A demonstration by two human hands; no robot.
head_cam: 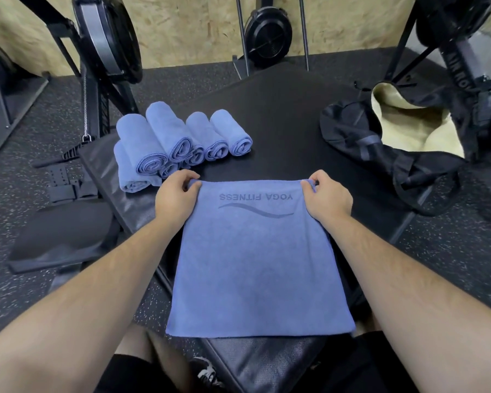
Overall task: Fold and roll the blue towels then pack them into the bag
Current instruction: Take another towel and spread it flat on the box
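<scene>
Flat towel (260,265): blue, with darker blue lettering and a wave line.
Rolled towels (182,137), beyond-left of the flat towel: same blue.
Bag (352,137), right of the flat towel: black, cream lining.
Floor (26,296): dark grey, white-speckled.

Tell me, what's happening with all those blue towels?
A person is getting a blue "YOGA FITNESS" towel ready to fold. It lies flat on a black pad, and the left hand and right hand each pinch one far corner. A pile of rolled blue towels sits on the pad to the left. The black duffel bag lies open on the right, and no towel shows inside it.
</scene>
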